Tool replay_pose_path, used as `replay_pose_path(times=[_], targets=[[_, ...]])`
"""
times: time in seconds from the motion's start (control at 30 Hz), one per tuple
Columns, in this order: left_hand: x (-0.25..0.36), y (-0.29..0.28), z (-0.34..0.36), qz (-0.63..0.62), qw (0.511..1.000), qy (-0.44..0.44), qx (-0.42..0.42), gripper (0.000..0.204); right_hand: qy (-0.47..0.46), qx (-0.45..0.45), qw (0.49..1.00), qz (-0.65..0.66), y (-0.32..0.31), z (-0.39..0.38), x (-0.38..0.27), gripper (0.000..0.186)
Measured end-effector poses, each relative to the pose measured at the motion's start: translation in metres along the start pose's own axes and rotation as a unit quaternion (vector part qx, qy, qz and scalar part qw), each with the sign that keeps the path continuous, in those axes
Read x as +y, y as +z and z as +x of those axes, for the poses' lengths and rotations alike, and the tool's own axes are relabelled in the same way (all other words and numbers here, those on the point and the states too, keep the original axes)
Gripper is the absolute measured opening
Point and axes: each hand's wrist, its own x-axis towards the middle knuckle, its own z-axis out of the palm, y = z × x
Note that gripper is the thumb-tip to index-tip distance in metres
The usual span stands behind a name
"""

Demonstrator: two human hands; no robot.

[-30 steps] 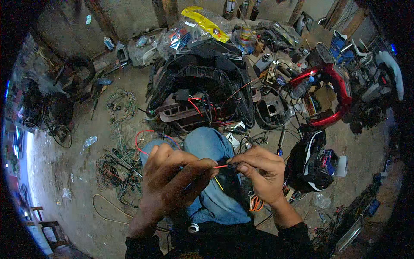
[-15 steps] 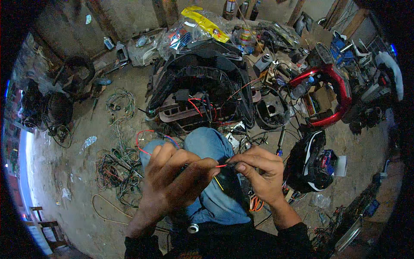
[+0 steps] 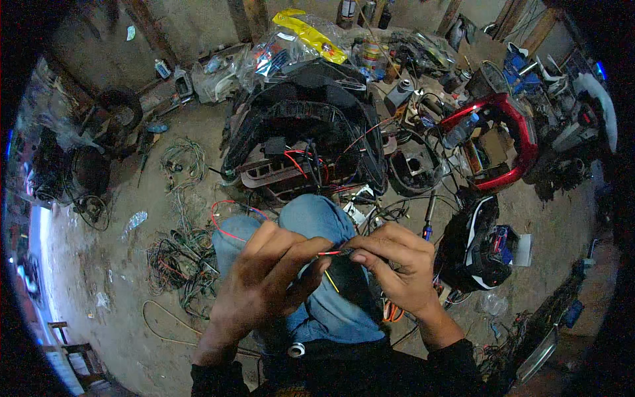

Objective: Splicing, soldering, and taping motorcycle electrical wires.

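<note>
A thin red wire stretches between my two hands above my lap, its right end meeting a short dark piece I cannot make out clearly. My left hand is closed around the wire, its index finger and thumb near the bare stretch. My right hand pinches the dark piece at the wire's end between thumb and fingertips. A red loop of wire curves out beyond my left hand over my knee. Below the hands, a short yellow wire shows against my jeans.
A large black plastic vehicle body part with wires lies ahead. Tangled wires spread on the floor at left. A red curved panel, a black-and-white part, a screwdriver and orange-handled pliers lie at right.
My left thumb has dropped slightly away from the index finger, and more of the red wire shows. My right hand keeps its pinch. The whole view has shifted slightly.
</note>
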Motion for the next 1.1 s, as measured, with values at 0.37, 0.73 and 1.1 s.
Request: replay_pose_path(times=[0.37,0.73,1.1], targets=[[0.004,0.009,0.001,-0.067,0.997,-0.014,-0.021,0.048,-0.042,-0.024,0.997,-0.061,-0.004,0.005,-0.009,0.019],[0.011,0.015,-0.001,-0.147,0.987,-0.028,-0.052,0.065,-0.037,-0.042,0.997,-0.048,0.002,-0.003,-0.003,0.022],[-0.003,-0.004,-0.021,0.04,0.998,-0.012,-0.043,0.039,-0.013,-0.057,0.996,-0.069,-0.008,-0.012,-0.005,0.023]])
